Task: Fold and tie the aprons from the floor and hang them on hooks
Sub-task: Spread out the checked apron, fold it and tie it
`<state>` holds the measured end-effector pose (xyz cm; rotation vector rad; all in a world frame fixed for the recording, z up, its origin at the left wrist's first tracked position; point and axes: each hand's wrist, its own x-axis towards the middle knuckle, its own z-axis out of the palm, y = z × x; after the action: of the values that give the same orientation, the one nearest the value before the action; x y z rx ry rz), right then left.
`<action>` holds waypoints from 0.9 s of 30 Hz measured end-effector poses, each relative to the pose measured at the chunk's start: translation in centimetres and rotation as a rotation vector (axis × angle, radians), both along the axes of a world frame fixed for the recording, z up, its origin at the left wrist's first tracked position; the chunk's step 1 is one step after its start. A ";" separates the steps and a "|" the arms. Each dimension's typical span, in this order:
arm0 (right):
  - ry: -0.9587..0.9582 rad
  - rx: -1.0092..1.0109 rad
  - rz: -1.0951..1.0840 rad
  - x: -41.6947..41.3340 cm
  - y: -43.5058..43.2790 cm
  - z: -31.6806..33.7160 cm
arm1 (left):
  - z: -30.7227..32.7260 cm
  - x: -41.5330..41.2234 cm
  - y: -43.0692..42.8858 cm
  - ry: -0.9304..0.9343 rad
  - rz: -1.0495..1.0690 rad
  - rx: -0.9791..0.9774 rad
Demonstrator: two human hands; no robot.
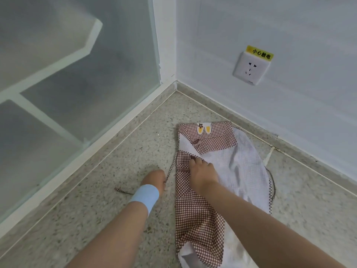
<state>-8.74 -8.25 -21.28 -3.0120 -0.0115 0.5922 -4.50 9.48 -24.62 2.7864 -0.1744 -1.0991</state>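
Head view: apron (195, 209) lengthwise, far end toward wall (289, 113).

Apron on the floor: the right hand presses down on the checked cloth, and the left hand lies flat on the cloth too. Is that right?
Not quite. The right hand does press on the apron, but the left hand is off the cloth, over the floor beside it, gripping the tie strap. The head view shows it.
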 end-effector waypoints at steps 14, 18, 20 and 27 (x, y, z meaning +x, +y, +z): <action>-0.093 0.699 -0.514 6.5 -5.2 5.7 | 13.7 7.3 -6.5 -0.032 0.319 -0.869; -0.261 0.680 -0.979 9.0 -11.1 5.8 | 11.8 8.4 -8.1 -0.460 0.203 -0.650; -0.212 0.666 -1.100 9.2 -13.9 4.9 | 10.1 8.3 -8.5 -0.456 0.180 -0.592; -0.152 0.700 -1.021 7.4 -15.9 1.8 | 3.3 6.0 -9.5 -0.173 -0.324 -0.137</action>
<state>-1.36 -24.17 -19.46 -1.9843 0.9920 0.1695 1.52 -0.06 -21.34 2.7882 -0.7131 -0.8621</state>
